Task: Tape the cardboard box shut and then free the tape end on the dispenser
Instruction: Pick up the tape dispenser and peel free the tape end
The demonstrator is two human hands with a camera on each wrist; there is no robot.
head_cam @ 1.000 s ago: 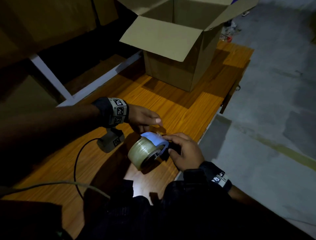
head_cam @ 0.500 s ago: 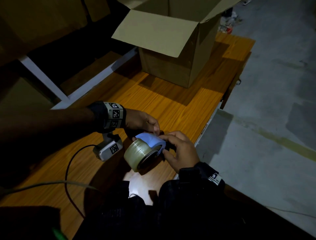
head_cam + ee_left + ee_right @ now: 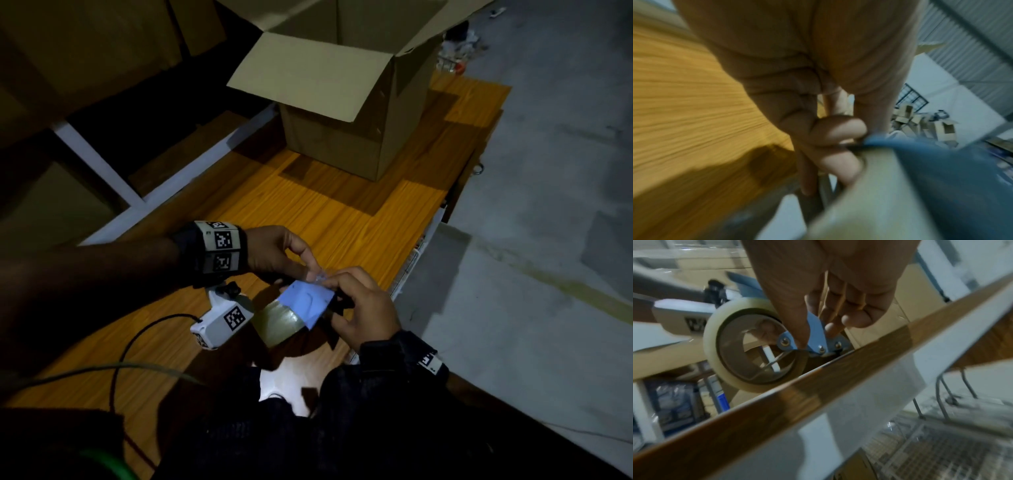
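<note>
The cardboard box (image 3: 342, 137) stands at the far end of the wooden table (image 3: 342, 219) with its top flaps open. Near the front edge my right hand (image 3: 337, 291) grips the tape dispenser (image 3: 306, 305), which has a blue cover over a clear tape roll (image 3: 279, 323). My left hand (image 3: 313, 272) pinches the shiny tape end (image 3: 322, 278) at the dispenser's front, thumb against fingertip. The right wrist view shows the tape roll (image 3: 748, 350) and the blue frame (image 3: 816, 334) under my curled fingers. In the blurred left wrist view, the blue cover (image 3: 941, 162) sits beside my fingers (image 3: 838, 131).
A white camera unit (image 3: 222, 322) with a black cable hangs under my left wrist, just above the table. A white rail (image 3: 171, 185) and stacked cardboard line the left side. The table's right edge (image 3: 424, 246) drops to a grey concrete floor.
My left fingers have closed into a pinch at the dispenser's front. Both hands and the dispenser have stayed in much the same spot near the table's front edge.
</note>
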